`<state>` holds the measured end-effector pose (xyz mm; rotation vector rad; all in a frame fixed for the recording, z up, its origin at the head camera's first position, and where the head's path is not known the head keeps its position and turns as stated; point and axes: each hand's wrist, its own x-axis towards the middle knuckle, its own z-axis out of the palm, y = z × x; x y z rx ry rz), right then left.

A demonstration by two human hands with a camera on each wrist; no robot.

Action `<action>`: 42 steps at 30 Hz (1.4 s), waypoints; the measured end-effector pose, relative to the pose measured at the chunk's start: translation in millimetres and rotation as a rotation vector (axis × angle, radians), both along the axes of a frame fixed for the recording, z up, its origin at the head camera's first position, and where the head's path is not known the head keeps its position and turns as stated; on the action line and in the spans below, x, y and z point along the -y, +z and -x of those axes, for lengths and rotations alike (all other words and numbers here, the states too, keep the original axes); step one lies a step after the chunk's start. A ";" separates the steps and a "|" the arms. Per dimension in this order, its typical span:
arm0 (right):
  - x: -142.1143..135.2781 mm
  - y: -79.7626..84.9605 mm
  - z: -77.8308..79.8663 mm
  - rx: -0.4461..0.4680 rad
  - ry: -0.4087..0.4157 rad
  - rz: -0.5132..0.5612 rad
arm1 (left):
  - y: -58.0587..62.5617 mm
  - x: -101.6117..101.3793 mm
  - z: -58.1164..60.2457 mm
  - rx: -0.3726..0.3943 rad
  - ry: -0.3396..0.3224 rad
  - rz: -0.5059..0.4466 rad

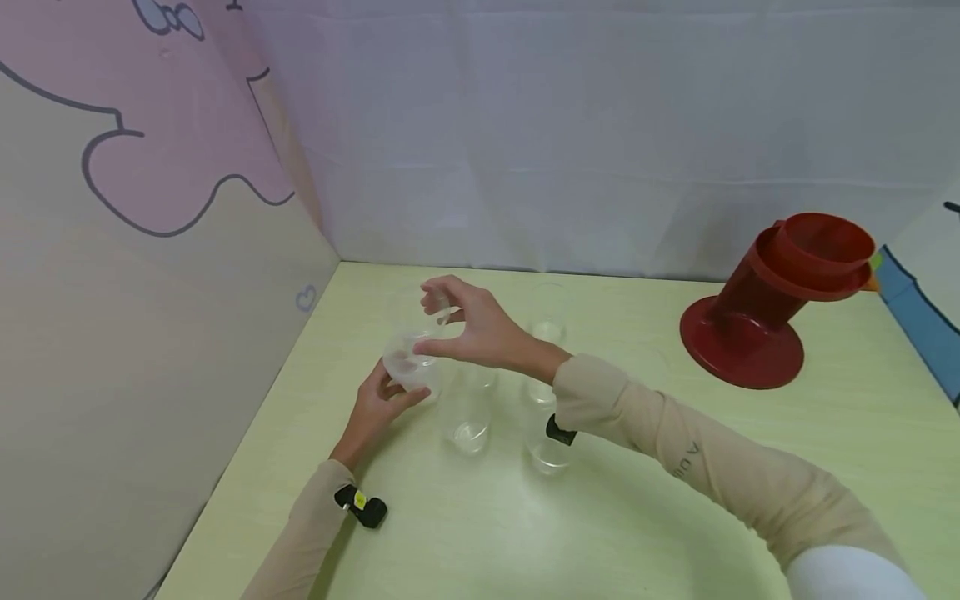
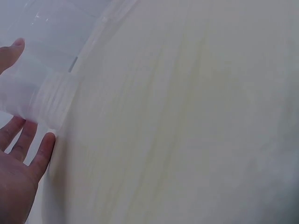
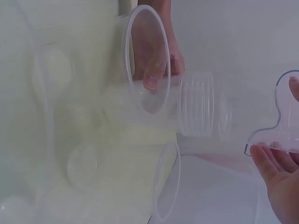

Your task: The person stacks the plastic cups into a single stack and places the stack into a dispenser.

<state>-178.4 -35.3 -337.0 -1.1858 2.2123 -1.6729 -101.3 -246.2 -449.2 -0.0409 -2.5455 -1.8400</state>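
The step in hand seems to be work at the mouth of the stack (image 1: 401,365), with one cup over it; whether that cup is going in or coming out, a single moment can't tell. The right hand (image 1: 474,330) has a part-open grip on the upper cup (image 1: 405,315), thumb on one side and fingers on the other, spread only as wide as the cup's wall. The left hand (image 1: 375,408) grips the stack, thumb and fingers curled about its side. Both sit towards the left of the tabletop (image 1: 637,517), left of several standing cups, such as the near left one (image 1: 467,423).

To do this well, I'd line the cup's base up square over the top of the nested rims (image 3: 196,105) that show as ridges in the right wrist view; a tilted cup would likely catch on the edge. Pressure should be light, since thin clear plastic (as this looks to be) would probably flex under a hard pinch. The left hand should do the steadying, its fingers below the rims and out of the cup's path. Mind the right forearm too: it reaches across the standing cups, and its black wrist camera (image 1: 561,430) overlaps one in the head view, so a low elbow might knock something. The red stand (image 1: 757,300), at the far right, is well apart.
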 end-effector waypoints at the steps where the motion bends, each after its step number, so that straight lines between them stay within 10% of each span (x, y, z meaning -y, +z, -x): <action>1: 1.3 -0.5 0.4 -0.001 0.002 -0.001 | 0.1 0.1 0.1 0.000 -0.001 -0.003; 42: 21.5 -23.6 -2.1 -0.047 0.033 -0.228 | -1.0 1.1 0.6 -0.007 -0.021 -0.031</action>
